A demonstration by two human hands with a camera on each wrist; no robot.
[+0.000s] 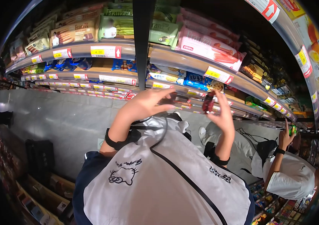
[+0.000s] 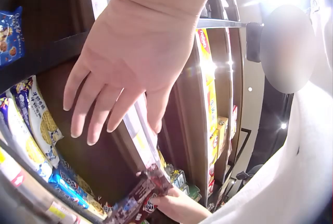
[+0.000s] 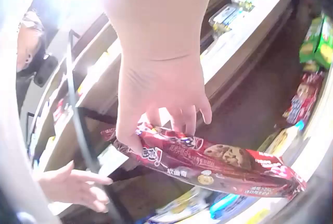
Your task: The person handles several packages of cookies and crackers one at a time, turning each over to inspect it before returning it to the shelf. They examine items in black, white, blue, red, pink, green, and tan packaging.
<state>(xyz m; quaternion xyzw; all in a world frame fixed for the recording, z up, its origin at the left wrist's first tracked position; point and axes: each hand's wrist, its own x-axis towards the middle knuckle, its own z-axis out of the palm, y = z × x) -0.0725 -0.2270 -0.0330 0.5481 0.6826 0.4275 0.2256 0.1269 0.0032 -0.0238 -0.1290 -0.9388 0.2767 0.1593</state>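
Note:
A long dark-red cookie packet [image 3: 218,159] with a cookie picture on it is pinched between the thumb and fingers of my right hand [image 3: 161,96]. In the head view the same packet shows end-on beside the right hand [image 1: 222,112], in front of the lower shelf. My left hand [image 1: 148,103] is held out to its left with fingers extended and nothing in them. In the left wrist view the left hand [image 2: 138,57] has its fingers spread, above the packet [image 2: 138,195]. Blue cookie packets [image 1: 197,80] lie on the shelf just beyond the hands.
Shelves of pink packets [image 1: 208,47], green packets [image 1: 116,28] and price tags [image 1: 106,51] run across the front, split by a dark upright post [image 1: 142,45]. Another person [image 1: 292,176] crouches at the right. A black box [image 1: 39,155] stands on the grey floor [image 1: 69,120].

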